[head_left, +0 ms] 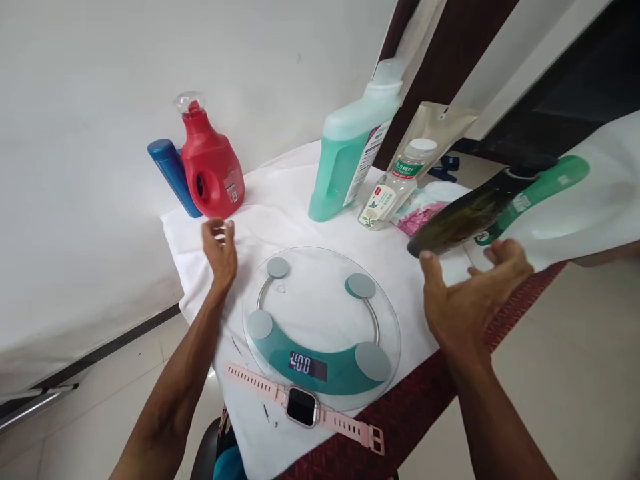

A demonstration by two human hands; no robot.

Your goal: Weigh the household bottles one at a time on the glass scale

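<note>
A round glass bathroom scale (320, 363) with a teal band lies on the white cloth, its display lit with zeros. In front of it, overlapping its near edge, a smartwatch (302, 407) with a pale pink strap is laid out flat. My left hand (220, 257), fingers loosely bent and apart, is just in front of a red detergent bottle (215, 163) and holds nothing visible. On the other side, my right hand (473, 293) is open, thumb and fingers spread, beside a dark bottle (465, 210). Whether its fingertips touch anything cannot be made out.
Behind the red bottle leans a blue bottle (175, 177). A green liquid bottle (350, 147), a clear bottle (395, 187), a beige pouch (433, 127) and a flowered pack (417, 213) stand farther back. A large white jug (600, 193) with a green label is at right.
</note>
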